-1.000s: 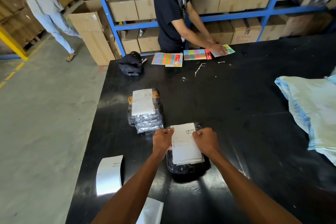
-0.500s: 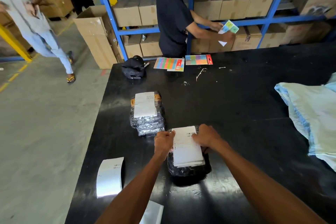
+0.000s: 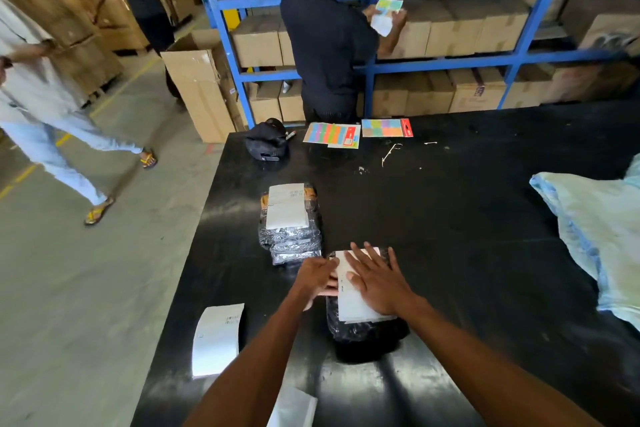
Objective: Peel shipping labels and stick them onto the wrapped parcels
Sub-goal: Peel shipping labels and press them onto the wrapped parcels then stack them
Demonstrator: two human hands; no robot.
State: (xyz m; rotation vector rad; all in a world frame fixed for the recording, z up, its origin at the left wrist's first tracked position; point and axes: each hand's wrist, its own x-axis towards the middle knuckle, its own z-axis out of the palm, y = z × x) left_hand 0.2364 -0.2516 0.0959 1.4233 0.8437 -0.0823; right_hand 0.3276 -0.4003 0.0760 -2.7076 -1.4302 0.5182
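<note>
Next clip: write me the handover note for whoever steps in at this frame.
Left hand: steadying the near parcel's left edge.
Right hand: flat, open, pressing the label onto it.
Far parcel: already labelled.
Spare label lies on the table, left of the near parcel.
Left: finish smoothing this label; no unlabelled parcel in view.

Right hand (image 3: 375, 282) flat (fingers spread); left hand (image 3: 317, 279) alongside.

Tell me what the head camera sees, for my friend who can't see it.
Two hands, left and right, press a white label flat onto a black parcel on a black table. A labelled parcel lies just beyond, and a loose label to the left.
</note>
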